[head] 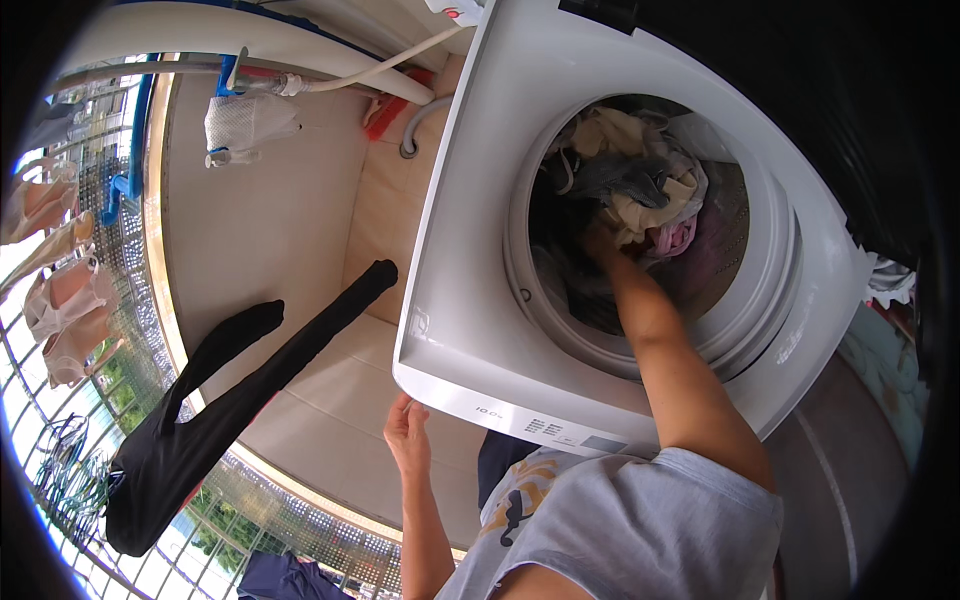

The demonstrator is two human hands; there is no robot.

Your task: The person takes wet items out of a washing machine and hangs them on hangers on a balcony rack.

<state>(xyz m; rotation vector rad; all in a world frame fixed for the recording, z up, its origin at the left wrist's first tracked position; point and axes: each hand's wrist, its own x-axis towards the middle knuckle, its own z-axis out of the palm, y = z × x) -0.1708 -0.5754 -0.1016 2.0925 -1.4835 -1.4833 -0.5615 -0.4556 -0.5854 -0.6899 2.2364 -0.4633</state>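
A white top-loading washing machine point(480, 322) stands before me with its round opening uncovered. My right arm reaches down into the metal drum point(720, 255). There my right hand point(602, 241) is in shadow among dark clothes point(566, 225), its fingers mostly hidden, so its hold cannot be made out. Beside it lie cream cloth point(652, 214), a grey mesh garment point(619, 180) and a pink strappy piece point(675, 238). My left hand point(409, 431) is at the machine's front left corner with its fingers curled. Whether its fingertips grip the edge is unclear.
Black trousers point(225, 431) hang left of the machine, with bras point(67, 322) farther left by the window grille. A tap with a pale hose point(375, 67) and a white mesh bag point(247, 121) are on the wall. A red brush point(386, 112) lies behind; a grey drain hose point(412, 131) bends nearby.
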